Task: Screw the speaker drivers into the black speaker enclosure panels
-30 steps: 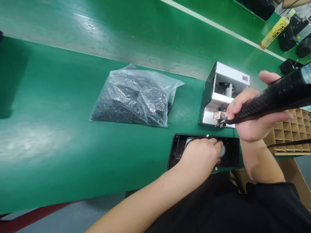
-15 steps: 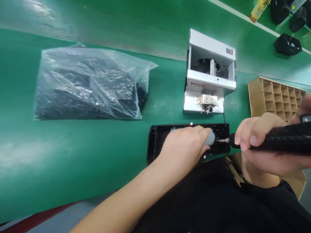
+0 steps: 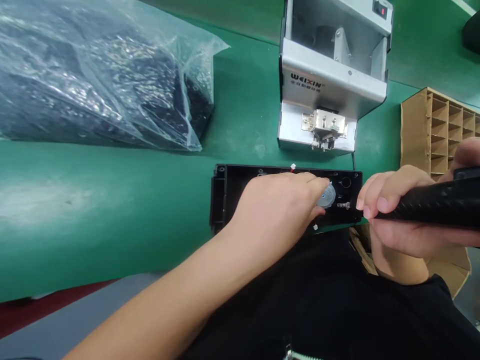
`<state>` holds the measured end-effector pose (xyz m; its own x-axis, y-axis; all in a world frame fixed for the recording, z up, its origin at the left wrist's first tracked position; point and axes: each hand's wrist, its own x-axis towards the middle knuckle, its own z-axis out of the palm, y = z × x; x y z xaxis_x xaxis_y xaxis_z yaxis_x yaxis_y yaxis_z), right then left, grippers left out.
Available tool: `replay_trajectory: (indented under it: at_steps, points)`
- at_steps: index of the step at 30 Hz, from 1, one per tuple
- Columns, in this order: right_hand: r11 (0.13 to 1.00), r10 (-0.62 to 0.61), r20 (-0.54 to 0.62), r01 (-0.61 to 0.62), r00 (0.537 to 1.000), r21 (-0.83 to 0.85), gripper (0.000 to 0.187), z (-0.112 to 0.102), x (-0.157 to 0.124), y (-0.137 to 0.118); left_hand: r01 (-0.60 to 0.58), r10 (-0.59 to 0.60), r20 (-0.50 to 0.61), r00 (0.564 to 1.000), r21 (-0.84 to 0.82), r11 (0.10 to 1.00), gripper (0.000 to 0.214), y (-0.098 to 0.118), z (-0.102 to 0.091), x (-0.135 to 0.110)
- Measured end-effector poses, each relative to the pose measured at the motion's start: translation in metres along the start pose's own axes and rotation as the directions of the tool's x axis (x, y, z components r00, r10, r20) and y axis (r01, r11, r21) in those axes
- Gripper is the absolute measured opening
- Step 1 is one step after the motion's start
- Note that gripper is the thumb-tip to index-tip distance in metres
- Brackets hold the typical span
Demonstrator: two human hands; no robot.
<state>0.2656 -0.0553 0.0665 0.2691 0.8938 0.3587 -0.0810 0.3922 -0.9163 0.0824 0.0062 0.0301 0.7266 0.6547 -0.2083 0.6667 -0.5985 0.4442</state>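
A long black plastic housing [image 3: 240, 175] lies open side up on the green bench. Inside its right half sits a round silver metal part [image 3: 327, 196]. My left hand [image 3: 279, 202] reaches over the housing, with thumb and fingertips closed around that part's edge. My right hand [image 3: 393, 200] is wrapped round a black electric screwdriver [image 3: 435, 204], held nearly level and aimed left. Its spring-wrapped bit [image 3: 343, 205] reaches into the housing beside the round part; the tip's exact contact is too small to tell. Small white connectors [image 3: 293, 166] stick out at the housing's edges.
A silver screw-feeding machine [image 3: 333, 90] stands behind the housing, its switch lit red. To the left is a clear plastic bag [image 3: 112, 80] of dark parts. A divided cardboard box [image 3: 416, 130] stands at the right. Another cardboard box [image 3: 450, 265] is below my right arm.
The view has come closer, so the machine and bag look larger. Both hands keep their grips, and the screwdriver bit stays beside the round metal part.
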Motion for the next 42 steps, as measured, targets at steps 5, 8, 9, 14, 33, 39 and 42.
replay_trajectory:
  at_steps: [5,8,9,14,33,39,42]
  points:
    - [0.999,-0.012,-0.006,0.012,1.000,-0.051,0.047,0.000,0.000,0.004,-0.029,0.029,0.009,1.000,0.006,1.000,0.030,0.000,-0.001,0.000]
    - [0.996,-0.005,-0.017,0.003,1.000,-0.085,0.051,0.000,0.000,0.007,-0.038,0.038,0.012,0.999,0.010,0.999,0.027,0.000,-0.001,0.000]
    - [0.996,0.006,-0.030,-0.009,1.000,-0.086,0.052,0.001,0.000,0.008,-0.040,0.040,0.012,0.999,0.010,0.999,0.027,0.000,-0.001,0.000]
    - [0.994,0.026,-0.030,-0.029,0.999,-0.105,0.055,0.002,0.000,0.004,-0.040,0.040,0.010,0.999,0.003,0.999,0.026,0.001,-0.002,0.001]
    - [0.996,-0.077,-0.038,0.076,0.996,-0.042,0.065,0.003,-0.008,0.019,-0.040,0.040,0.010,0.999,-0.011,0.999,0.023,0.002,-0.003,0.001]
    - [0.964,-0.252,0.026,0.253,0.967,-0.078,0.064,0.001,-0.022,0.032,-0.033,0.033,-0.008,0.999,-0.035,0.999,0.023,0.003,-0.001,-0.001]
    - [0.965,-0.242,0.134,0.252,0.961,-0.065,0.056,-0.005,-0.027,0.032,-0.051,0.050,-0.019,0.999,-0.039,0.998,0.024,0.004,0.000,-0.002]
